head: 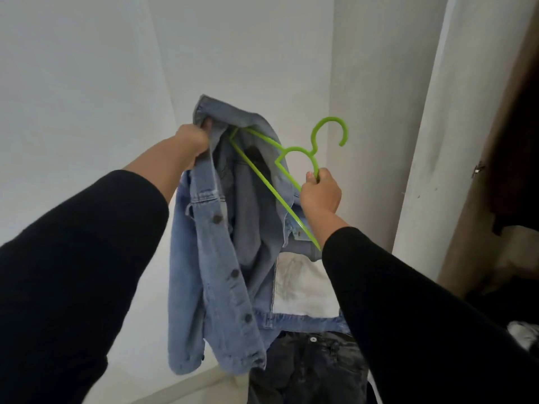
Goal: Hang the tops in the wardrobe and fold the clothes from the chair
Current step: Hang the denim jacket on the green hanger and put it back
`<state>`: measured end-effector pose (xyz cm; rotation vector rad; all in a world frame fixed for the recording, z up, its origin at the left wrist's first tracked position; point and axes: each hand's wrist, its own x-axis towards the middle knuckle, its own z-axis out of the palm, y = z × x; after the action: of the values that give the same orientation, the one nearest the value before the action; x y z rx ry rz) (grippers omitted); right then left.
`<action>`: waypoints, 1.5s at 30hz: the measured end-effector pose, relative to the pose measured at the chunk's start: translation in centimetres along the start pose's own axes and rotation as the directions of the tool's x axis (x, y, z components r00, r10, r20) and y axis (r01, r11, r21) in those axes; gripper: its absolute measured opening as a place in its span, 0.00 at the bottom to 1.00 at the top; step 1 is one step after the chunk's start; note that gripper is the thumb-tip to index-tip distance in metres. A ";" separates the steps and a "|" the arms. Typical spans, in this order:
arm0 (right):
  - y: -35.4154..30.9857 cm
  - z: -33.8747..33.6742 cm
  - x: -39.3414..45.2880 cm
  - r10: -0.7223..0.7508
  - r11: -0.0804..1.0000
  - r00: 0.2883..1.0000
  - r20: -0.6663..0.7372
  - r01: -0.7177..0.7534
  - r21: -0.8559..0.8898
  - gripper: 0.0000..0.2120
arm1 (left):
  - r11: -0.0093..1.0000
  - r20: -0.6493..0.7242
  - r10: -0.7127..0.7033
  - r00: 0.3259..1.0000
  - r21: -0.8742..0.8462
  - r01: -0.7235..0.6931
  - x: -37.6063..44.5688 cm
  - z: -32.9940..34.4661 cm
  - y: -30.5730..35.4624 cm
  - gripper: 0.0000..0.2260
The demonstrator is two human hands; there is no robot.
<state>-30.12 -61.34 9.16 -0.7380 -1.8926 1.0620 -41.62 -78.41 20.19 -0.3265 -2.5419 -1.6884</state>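
A light blue denim jacket (215, 258) hangs in the air in front of a white wall. My left hand (192, 142) grips its collar and shoulder at the top. A bright green plastic hanger (300, 151) is tilted, with its left end pushed inside the jacket's shoulder. My right hand (320, 193) is closed on the hanger's right arm just below the hook. The hook points up and to the right, free of any rail. Below the jacket lie dark jeans (309, 368) and a white garment (300, 287).
A white wall corner fills the background. The wardrobe's wooden side (478, 199) rises at the right, with dark clothes (513, 170) inside it. A strip of floor (186, 389) shows at the bottom left.
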 end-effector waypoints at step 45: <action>2.6 3.5 0.1 -0.008 1.000 0.988 0.156 0.004 0.029 0.17 | 0.625 0.525 0.481 0.702 0.355 -0.695 -3.5 3.1 -3.5 0.05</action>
<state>-32.98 -61.41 5.85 -0.6486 -2.0062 1.1699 -38.83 -77.31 15.15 -1.3917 -2.5407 -0.6666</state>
